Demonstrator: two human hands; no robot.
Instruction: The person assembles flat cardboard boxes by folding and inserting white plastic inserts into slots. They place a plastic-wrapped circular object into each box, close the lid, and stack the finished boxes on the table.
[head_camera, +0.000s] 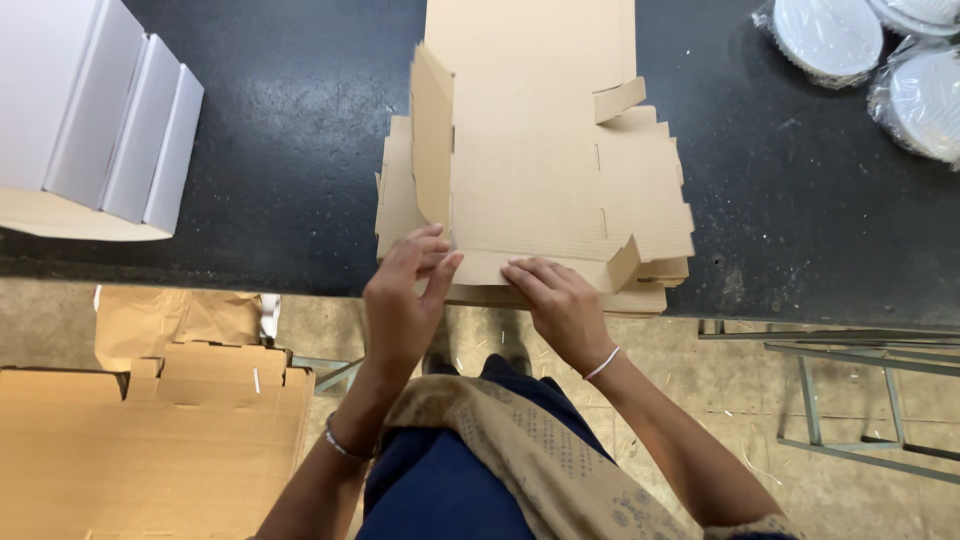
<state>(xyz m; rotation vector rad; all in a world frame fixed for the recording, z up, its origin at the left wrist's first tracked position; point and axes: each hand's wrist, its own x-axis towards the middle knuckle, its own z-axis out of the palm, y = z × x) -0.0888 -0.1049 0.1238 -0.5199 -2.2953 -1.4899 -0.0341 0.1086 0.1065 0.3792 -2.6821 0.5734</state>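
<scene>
Both hands, left hand (405, 290) and right hand (560, 300), are pressed open on the flat die-cut cardboard box blank (540, 170), its near flap being folded up next, it seems.

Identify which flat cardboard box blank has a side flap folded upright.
The top blank of the stack on the black table, under both hands: its left flap stands upright. The blanks beneath it and those on the floor lie flat.

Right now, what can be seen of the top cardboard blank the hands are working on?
The top cardboard blank is plain brown corrugated board, die-cut with slots and flaps. It lies flat on a stack of similar sheets at the dark table's near edge. Its left flap stands upright. The left hand and right hand press its near edge.
</scene>
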